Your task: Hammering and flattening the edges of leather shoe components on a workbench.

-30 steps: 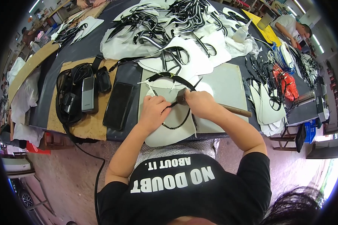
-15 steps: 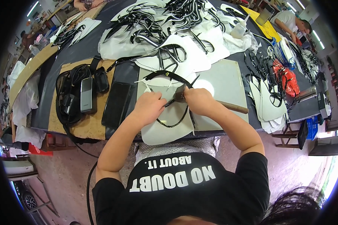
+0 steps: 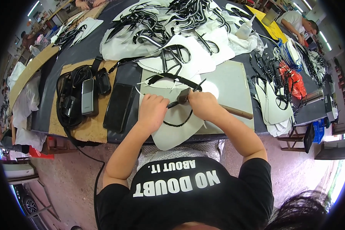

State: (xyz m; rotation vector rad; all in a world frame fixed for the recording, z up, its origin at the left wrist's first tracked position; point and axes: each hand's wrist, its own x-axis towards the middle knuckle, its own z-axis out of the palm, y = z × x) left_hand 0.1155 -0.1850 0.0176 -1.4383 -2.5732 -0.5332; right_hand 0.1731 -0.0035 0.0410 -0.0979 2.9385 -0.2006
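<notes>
In front of me a white flat shaped piece [image 3: 177, 135] lies on a pale board, its near tip reaching past the table edge. A black strip [image 3: 180, 125] curves across it. My left hand [image 3: 152, 111] is closed at the piece's left side, gripping a black strip whose end comes out toward the middle. My right hand [image 3: 204, 104] is closed around a hammer [image 3: 237, 112], close to its dark head; the wooden handle sticks out beyond my forearm. The hammer head touches or hovers just over the black strip; I cannot tell which. A dark pointed end shows above my right fingers.
Behind lies a heap of white pieces and black strips [image 3: 188, 17]. A phone-like black slab [image 3: 119, 107], a grey power bank [image 3: 88, 97] and cables lie to the left. More white pieces [image 3: 274, 103] and a red bag [image 3: 293, 80] are at right, with a person [image 3: 299, 25] beyond.
The white piece has turned and shifted to the right. My left hand has rotated with its fingers now pointing more away from me. The hammer and right hand have barely moved.
</notes>
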